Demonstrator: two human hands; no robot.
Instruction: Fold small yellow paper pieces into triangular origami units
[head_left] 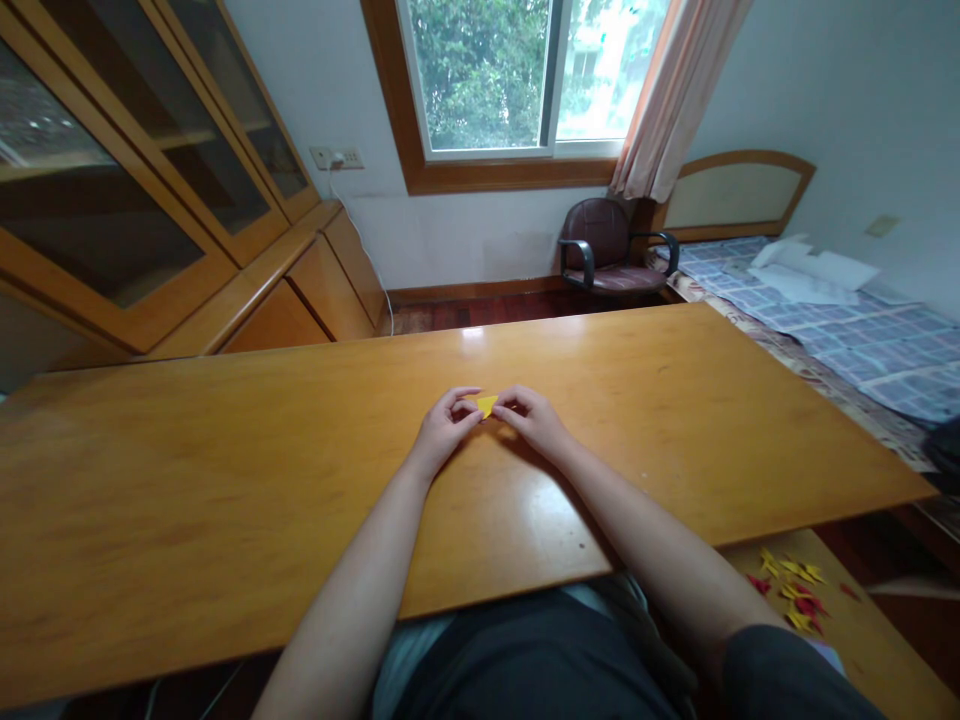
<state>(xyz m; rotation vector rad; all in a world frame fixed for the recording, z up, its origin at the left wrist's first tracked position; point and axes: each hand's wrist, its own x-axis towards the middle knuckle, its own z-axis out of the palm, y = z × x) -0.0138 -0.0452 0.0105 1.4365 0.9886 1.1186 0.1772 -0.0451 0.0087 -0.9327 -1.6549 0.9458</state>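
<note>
A small folded piece of yellow paper [487,404] is held between my two hands, just above the wooden table [247,470]. My left hand [445,425] pinches its left side between thumb and fingers, with one finger stretched out above. On the other side, my right hand [531,415] grips the paper's right edge with thumb and fingertips. The fingertips partly cover the paper, and its exact folded shape is too small to make out.
At lower right, several yellow and red folded paper pieces [799,592] lie on a lower wooden surface [892,650]. A glass-fronted cabinet [225,290] flanks the table on the left. Beyond stand an office chair [604,245] and a bed [840,320] with white sheets.
</note>
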